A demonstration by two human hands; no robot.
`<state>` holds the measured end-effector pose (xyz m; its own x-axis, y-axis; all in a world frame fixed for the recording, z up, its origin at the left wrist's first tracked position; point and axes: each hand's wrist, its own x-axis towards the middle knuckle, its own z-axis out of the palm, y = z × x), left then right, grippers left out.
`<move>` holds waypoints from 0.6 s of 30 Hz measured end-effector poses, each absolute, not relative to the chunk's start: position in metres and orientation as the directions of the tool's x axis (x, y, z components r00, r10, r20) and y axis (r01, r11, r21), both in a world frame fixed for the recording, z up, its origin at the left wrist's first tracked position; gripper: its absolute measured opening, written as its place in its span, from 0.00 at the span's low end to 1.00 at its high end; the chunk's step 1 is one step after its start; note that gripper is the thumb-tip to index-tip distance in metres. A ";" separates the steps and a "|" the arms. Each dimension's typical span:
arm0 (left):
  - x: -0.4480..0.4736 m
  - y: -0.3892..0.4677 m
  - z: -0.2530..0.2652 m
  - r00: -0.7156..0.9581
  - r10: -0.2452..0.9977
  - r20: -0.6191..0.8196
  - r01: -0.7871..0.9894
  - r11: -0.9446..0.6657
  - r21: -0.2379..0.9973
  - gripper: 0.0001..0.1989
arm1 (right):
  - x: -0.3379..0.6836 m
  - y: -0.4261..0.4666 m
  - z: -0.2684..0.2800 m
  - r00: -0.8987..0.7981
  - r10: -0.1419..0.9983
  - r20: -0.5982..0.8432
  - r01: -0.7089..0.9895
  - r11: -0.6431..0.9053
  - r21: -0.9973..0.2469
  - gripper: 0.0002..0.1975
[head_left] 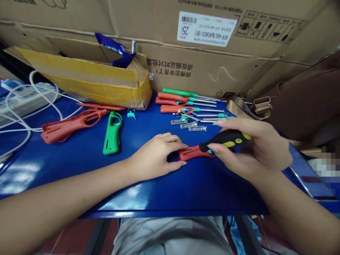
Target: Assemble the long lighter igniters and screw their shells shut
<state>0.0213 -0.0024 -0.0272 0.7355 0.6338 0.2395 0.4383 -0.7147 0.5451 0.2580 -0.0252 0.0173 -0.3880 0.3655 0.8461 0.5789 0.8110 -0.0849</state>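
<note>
A red lighter body (189, 153) lies on the blue table, its left end pinched between the thumb and fingers of my left hand (162, 156). My right hand (255, 148) is wrapped round a screwdriver (223, 139) with a black and yellow handle. The screwdriver's thin shaft points left over the slot of the red body; whether its tip touches cannot be made out. Part of the red body's right end, with a turquoise piece, is hidden behind the right hand. Just behind lie small clear fuel tanks (188, 125) and metal lighter tubes (209, 115).
Several assembled long-nosed lighters (177, 108) lie at the back. Red casings (69, 127), a green casing (112, 136) and a turquoise trigger (131, 114) are on the left. Behind stand a yellow-taped box (106, 85) and a large carton (164, 46). A phone (313, 182) rests at right.
</note>
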 end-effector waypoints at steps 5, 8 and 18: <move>0.021 -0.002 -0.026 0.734 0.637 0.234 0.437 -0.707 0.556 0.17 | 0.260 -0.028 0.014 -0.358 0.486 0.798 0.495 0.823 -0.279 0.23; 0.021 -0.003 -0.026 0.733 0.639 0.233 0.439 -0.705 0.557 0.17 | 0.258 -0.028 0.014 -0.395 0.521 0.756 0.438 0.831 -0.344 0.26; 0.022 -0.002 -0.026 0.732 0.638 0.239 0.437 -0.709 0.554 0.17 | 0.259 -0.027 0.013 -0.391 0.498 0.774 0.499 0.821 -0.277 0.24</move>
<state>0.0216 -0.0023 -0.0264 0.7320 0.6380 0.2391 0.4366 -0.7086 0.5543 0.2588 -0.0268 0.0134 -0.3915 0.4982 0.7736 0.4989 0.8214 -0.2765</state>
